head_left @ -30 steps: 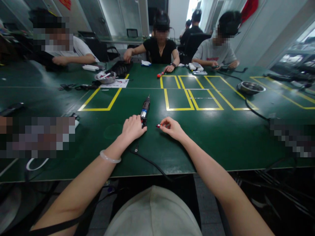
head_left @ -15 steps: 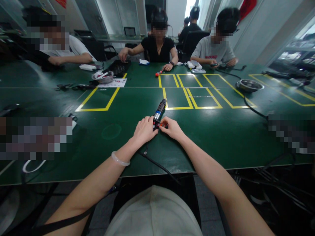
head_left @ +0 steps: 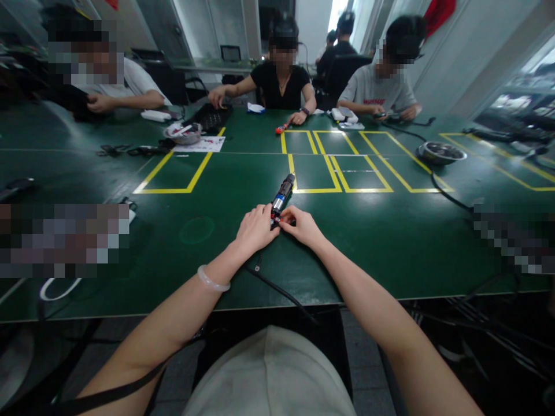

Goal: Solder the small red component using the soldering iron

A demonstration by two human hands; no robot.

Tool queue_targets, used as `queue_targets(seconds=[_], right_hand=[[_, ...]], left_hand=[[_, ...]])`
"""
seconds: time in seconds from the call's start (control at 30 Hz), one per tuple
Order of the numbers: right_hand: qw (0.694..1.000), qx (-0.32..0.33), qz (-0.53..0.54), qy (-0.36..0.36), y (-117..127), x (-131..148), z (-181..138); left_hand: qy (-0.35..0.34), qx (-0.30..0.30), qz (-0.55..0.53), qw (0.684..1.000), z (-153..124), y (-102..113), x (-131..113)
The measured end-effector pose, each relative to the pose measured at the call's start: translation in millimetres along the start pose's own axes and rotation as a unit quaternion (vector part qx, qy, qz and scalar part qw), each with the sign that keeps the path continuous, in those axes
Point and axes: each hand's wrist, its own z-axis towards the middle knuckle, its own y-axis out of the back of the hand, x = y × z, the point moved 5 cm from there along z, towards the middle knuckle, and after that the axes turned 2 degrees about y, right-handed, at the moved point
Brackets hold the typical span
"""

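On the green table lies a slim black power tool with a bare silver motor and a blue band. Its pointed nose faces away from me, slightly to the right. My left hand is closed on the near end from the left, thumb toward me. At that same end my right hand has thumb and fingers pinched together. Small red bits show between the two hands, but what the right fingers hold is mostly hidden. A black cable with a ring-shaped end lies just below my hands.
Yellow tape outlines mark the table ahead. A metal bowl stands at right, a bowl of parts at left. A red-handled tool lies before a person across the table. Other people sit along the far side.
The orange-red piece that showed at my right fingertips is now mostly out of sight. Both hands keep their place at the tool's near end; the view has shifted slightly.
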Motion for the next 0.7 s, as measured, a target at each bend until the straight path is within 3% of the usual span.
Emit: queue_targets(seconds=[0.7], right_hand=[[0.999,-0.02,0.023,0.014,4.2,0.5,-0.3]], left_hand=[[0.025,0.005,-0.025,0.999,8.5,2.4,6.2]])
